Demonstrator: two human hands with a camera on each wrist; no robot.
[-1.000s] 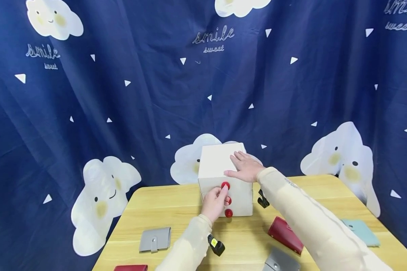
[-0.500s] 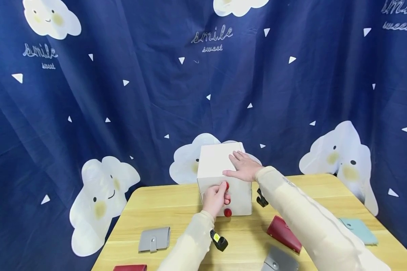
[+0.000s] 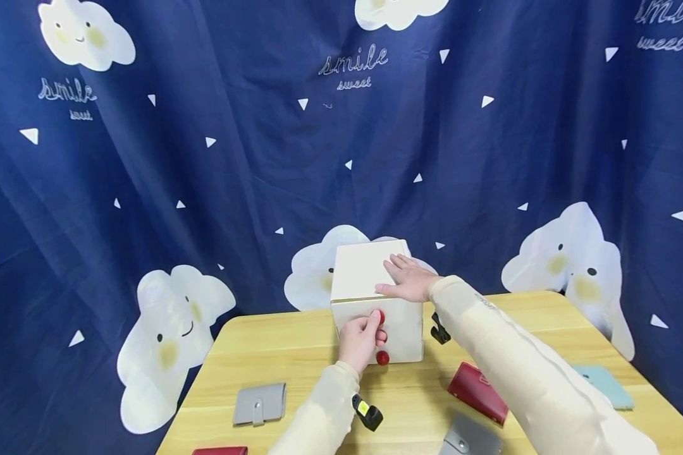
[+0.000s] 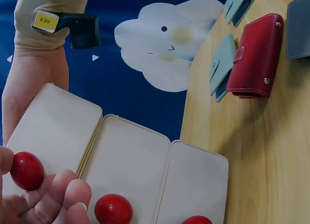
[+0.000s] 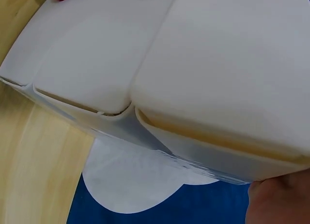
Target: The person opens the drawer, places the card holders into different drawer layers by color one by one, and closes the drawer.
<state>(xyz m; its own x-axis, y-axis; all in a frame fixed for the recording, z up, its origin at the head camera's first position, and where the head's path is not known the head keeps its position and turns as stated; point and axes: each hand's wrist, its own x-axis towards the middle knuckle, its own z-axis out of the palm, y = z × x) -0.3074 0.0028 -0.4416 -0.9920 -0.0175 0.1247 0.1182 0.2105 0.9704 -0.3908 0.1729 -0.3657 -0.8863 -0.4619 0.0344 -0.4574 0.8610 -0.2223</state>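
A small white drawer box (image 3: 360, 268) with three stacked drawers stands at the far side of the table. Each drawer front carries a round red knob. My left hand (image 3: 357, 341) pinches the top knob (image 4: 27, 171) between thumb and fingers. The top drawer (image 5: 223, 69) is pulled slightly out, and a thin gap shows along its upper edge. Below it are the middle knob (image 4: 113, 209) and the bottom knob (image 3: 382, 358). My right hand (image 3: 411, 280) rests with fingers spread on the top of the box near its right edge.
A grey wallet (image 3: 260, 404) lies left on the wooden table (image 3: 398, 404), with a red wallet (image 3: 220, 450) at the front edge. On the right lie a dark red wallet (image 3: 479, 393), another grey wallet (image 3: 471, 436) and a light teal one (image 3: 608, 387). A blue curtain (image 3: 273, 170) hangs behind.
The left hand has tightened round the top knob and drawn the top drawer slightly forward, opening a thin gap. The right hand keeps its place on the box.
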